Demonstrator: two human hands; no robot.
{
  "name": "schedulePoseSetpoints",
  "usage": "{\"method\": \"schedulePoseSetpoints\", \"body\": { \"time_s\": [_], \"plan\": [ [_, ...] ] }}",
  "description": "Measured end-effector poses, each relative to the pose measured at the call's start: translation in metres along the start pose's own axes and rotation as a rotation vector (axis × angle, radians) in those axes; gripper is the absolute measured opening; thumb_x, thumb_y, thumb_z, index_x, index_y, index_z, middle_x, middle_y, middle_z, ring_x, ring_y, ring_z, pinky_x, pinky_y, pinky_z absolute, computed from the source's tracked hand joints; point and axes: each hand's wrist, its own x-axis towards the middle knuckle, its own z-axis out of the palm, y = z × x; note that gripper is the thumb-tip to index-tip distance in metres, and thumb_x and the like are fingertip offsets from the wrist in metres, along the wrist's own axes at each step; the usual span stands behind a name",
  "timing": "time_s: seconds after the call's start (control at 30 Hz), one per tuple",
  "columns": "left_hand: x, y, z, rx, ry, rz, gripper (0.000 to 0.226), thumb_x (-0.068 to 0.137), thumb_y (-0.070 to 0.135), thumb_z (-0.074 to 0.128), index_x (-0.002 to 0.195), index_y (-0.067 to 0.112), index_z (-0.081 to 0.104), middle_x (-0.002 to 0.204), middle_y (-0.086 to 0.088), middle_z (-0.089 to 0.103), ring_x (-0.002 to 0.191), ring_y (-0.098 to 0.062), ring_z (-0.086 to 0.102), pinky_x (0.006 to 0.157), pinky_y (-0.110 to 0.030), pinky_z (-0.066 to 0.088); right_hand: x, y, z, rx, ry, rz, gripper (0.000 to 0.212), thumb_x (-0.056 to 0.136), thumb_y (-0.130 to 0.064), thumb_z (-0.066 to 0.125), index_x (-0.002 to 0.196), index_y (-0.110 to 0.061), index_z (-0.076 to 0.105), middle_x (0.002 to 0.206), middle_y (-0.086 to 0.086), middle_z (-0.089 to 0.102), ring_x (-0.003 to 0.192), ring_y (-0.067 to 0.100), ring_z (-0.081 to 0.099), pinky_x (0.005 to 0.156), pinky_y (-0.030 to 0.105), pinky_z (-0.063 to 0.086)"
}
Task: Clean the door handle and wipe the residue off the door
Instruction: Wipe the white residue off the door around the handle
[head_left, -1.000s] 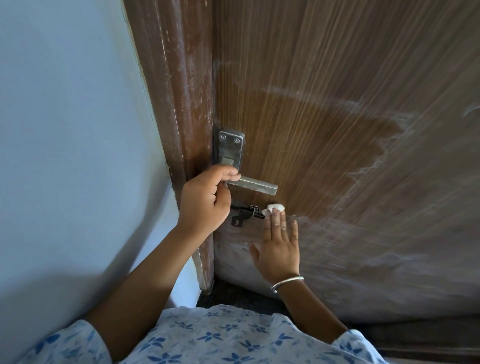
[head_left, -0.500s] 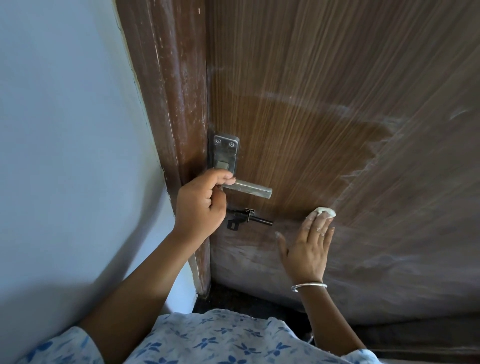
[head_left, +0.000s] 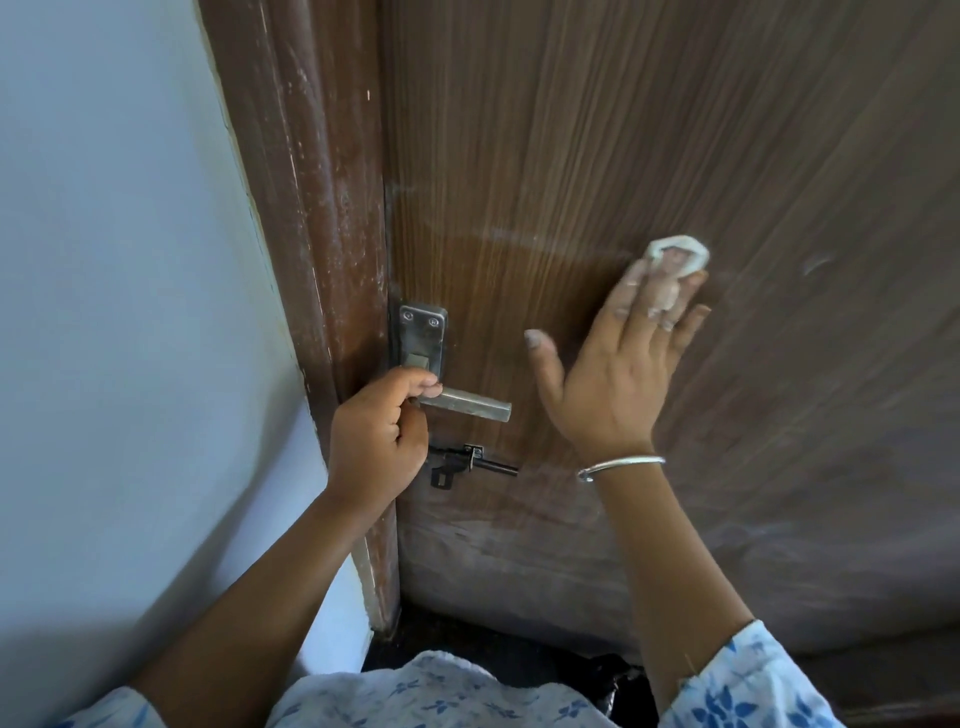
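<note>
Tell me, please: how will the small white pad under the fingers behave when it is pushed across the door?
The white pad looks soft: it lies flattened and creased under the right hand fingertips, so it probably bends easily. Small and thin, it seems light. Pale residue on the door may let it slide, or slip.

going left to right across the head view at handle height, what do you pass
Pale blue wall → brown door frame → left hand → metal lever handle → right hand → white wipe → hazy door residue
</note>
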Motion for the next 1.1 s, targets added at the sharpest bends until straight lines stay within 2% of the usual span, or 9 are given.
{"method": "schedulePoseSetpoints", "body": {
  "time_s": [0.2, 0.27, 0.37, 0.47, 0.67, 0.8, 0.9, 1.0, 1.1],
  "plan": [
    [0.001, 0.001, -0.003, -0.054, -0.008, -0.042, 0.025, 0.078, -0.010, 0.050, 0.088, 0.003, 0.069, 0.078, 0.003, 0.069, 0.077, 0.002, 0.063, 0.069, -0.010, 0.051, 0.011, -0.067, -0.005, 0.053, -0.177, -0.241, 0.099, 0.083, -0.074, 0.024, 0.144, 0.003, 0.020, 0.153, 0.022, 0.017, 0.141, 0.040, 0.011, 0.112, 0.052, -0.001],
    [0.001, -0.002, -0.004, -0.046, -0.019, -0.111, 0.019, 0.079, -0.004, 0.048, 0.079, 0.004, 0.066, 0.062, 0.000, 0.064, 0.059, -0.009, 0.060, 0.051, -0.026, 0.049, 0.014, -0.087, -0.002, 0.054, -0.239, -0.318, 0.099, 0.082, -0.076, 0.021, 0.145, 0.001, 0.020, 0.155, 0.017, 0.014, 0.142, 0.035, 0.008, 0.113, 0.050, -0.004],
    [0.001, -0.008, -0.006, -0.077, -0.010, -0.255, 0.014, 0.082, 0.002, 0.049, 0.078, 0.001, 0.062, 0.060, -0.015, 0.062, 0.056, -0.029, 0.058, 0.049, -0.047, 0.045, 0.018, -0.108, 0.001, 0.051, -0.296, -0.414, 0.096, 0.083, -0.074, 0.021, 0.147, -0.002, 0.020, 0.157, 0.009, 0.008, 0.144, 0.029, 0.003, 0.113, 0.048, -0.007],
    [0.002, -0.007, -0.008, -0.090, -0.008, -0.249, 0.013, 0.084, 0.000, 0.052, 0.077, -0.002, 0.063, 0.060, -0.013, 0.064, 0.056, -0.022, 0.059, 0.051, -0.045, 0.044, 0.020, -0.115, 0.003, 0.053, -0.326, -0.458, 0.095, 0.083, -0.074, 0.019, 0.148, -0.003, 0.016, 0.158, 0.006, 0.002, 0.145, 0.026, -0.001, 0.114, 0.046, -0.008],
    [0.004, -0.007, -0.009, -0.054, -0.060, -0.230, 0.023, 0.082, 0.010, 0.046, 0.069, -0.003, 0.060, 0.055, -0.017, 0.058, 0.050, -0.031, 0.053, 0.046, -0.050, 0.040, 0.016, -0.105, -0.001, 0.052, -0.364, -0.485, 0.086, 0.087, -0.068, 0.016, 0.147, -0.007, 0.023, 0.158, 0.001, 0.008, 0.145, 0.022, 0.004, 0.113, 0.048, -0.011],
    [0.002, -0.012, -0.009, -0.049, -0.049, -0.221, 0.029, 0.083, 0.012, 0.047, 0.061, -0.004, 0.058, 0.051, -0.015, 0.056, 0.046, -0.028, 0.051, 0.042, -0.045, 0.038, 0.008, -0.099, -0.002, 0.085, -0.407, -0.498, 0.086, 0.087, -0.067, 0.014, 0.145, -0.005, 0.028, 0.157, 0.002, 0.014, 0.145, 0.023, 0.006, 0.113, 0.048, -0.010],
    [0.000, -0.013, -0.009, -0.044, -0.034, -0.202, 0.030, 0.083, 0.011, 0.047, 0.056, 0.003, 0.054, 0.046, -0.004, 0.052, 0.044, -0.017, 0.048, 0.039, -0.027, 0.031, 0.000, -0.094, 0.001, 0.093, -0.431, -0.521, 0.083, 0.088, -0.066, 0.011, 0.142, -0.007, 0.036, 0.156, 0.002, 0.018, 0.145, 0.025, 0.005, 0.113, 0.049, -0.010],
    [0.002, -0.007, -0.012, -0.097, -0.057, -0.156, 0.023, 0.086, 0.007, 0.049, 0.079, 0.010, 0.071, 0.067, 0.012, 0.066, 0.064, -0.004, 0.061, 0.053, -0.009, 0.044, -0.006, -0.086, 0.003, 0.071, -0.423, -0.506, 0.080, 0.089, -0.066, 0.016, 0.139, -0.009, 0.041, 0.154, 0.001, 0.024, 0.144, 0.028, 0.009, 0.113, 0.052, -0.004],
    [0.003, -0.003, -0.017, -0.125, -0.100, -0.125, 0.028, 0.085, 0.004, 0.049, 0.098, 0.019, 0.069, 0.087, 0.012, 0.071, 0.081, 0.001, 0.064, 0.068, -0.009, 0.049, -0.013, -0.073, 0.006, 0.056, -0.378, -0.455, 0.074, 0.091, -0.063, 0.021, 0.138, -0.011, 0.042, 0.152, 0.001, 0.030, 0.143, 0.030, 0.013, 0.114, 0.055, 0.002]
  ]
}}
